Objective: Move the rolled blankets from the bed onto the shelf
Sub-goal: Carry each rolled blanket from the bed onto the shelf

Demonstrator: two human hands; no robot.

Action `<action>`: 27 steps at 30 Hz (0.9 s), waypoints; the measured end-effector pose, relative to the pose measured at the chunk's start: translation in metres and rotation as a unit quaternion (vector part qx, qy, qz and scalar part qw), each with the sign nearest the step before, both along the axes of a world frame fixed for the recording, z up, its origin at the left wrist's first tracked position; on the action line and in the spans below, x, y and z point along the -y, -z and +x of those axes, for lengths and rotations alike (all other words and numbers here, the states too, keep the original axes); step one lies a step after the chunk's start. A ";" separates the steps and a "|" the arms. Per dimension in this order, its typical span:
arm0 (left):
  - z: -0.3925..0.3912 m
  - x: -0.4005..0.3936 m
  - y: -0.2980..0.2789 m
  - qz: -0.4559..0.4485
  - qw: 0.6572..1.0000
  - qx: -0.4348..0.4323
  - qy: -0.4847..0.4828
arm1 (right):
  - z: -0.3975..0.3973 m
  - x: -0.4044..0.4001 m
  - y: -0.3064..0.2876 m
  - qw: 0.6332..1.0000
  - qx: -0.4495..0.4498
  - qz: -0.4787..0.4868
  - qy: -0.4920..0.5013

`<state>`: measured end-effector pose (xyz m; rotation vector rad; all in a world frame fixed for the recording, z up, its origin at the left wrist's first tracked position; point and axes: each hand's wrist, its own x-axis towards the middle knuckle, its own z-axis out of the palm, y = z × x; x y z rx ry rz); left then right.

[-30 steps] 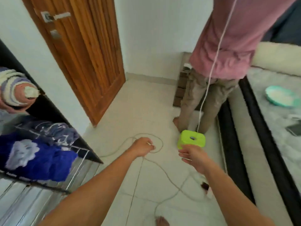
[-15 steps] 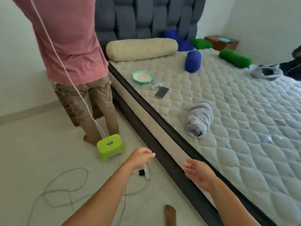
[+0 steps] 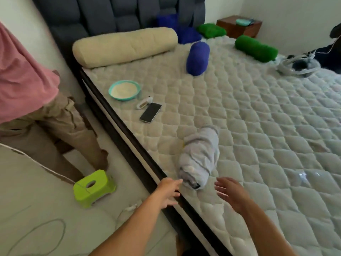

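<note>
Grey rolled blanket [image 3: 200,156]: lies on the mattress [image 3: 267,126] near its left edge, one end toward the camera. Left hand [image 3: 168,190]: fingers spread, empty, fingertips at that near end (contact uncertain, the frame is blurred). Right hand [image 3: 231,193]: spread wide, empty, just right of the roll, apart from it. Phone [image 3: 150,112] and teal bowl [image 3: 124,90]: beyond the roll, along the same edge. Blue rolled blanket [image 3: 197,58], green rolled blanket [image 3: 256,48]: farther off, toward the headboard. Green stool [image 3: 94,187]: on the floor, left of the roll.
</note>
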<state>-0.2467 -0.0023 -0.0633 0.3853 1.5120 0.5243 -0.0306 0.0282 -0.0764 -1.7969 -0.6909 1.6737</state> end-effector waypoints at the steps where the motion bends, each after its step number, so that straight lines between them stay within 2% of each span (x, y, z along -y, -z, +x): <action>1: 0.008 -0.015 0.001 -0.017 1.000 0.010 -0.022 | 0.003 -0.025 -0.003 1.000 0.021 0.012 -0.016; 8: 0.039 -0.085 -0.008 -0.117 0.985 0.042 -0.121 | 0.005 -0.168 -0.006 0.966 0.190 0.085 -0.154; 12: 0.048 -0.109 -0.007 -0.191 0.966 0.056 -0.168 | 0.000 -0.213 -0.002 0.943 0.225 0.086 -0.229; 16: 0.055 -0.123 0.004 -0.244 0.955 0.037 -0.165 | 0.002 -0.244 0.005 0.917 0.265 0.097 -0.283; 20: 0.059 -0.127 0.012 -0.267 0.948 0.027 -0.171 | 0.001 -0.267 0.010 0.904 0.270 0.106 -0.315; 24: 0.061 -0.121 0.013 -0.244 0.946 0.020 -0.213 | 0.001 -0.272 0.018 0.931 0.203 0.072 -0.295; 27: 0.065 -0.117 0.013 -0.229 0.943 0.028 -0.241 | 0.005 -0.269 0.028 0.935 0.180 0.058 -0.302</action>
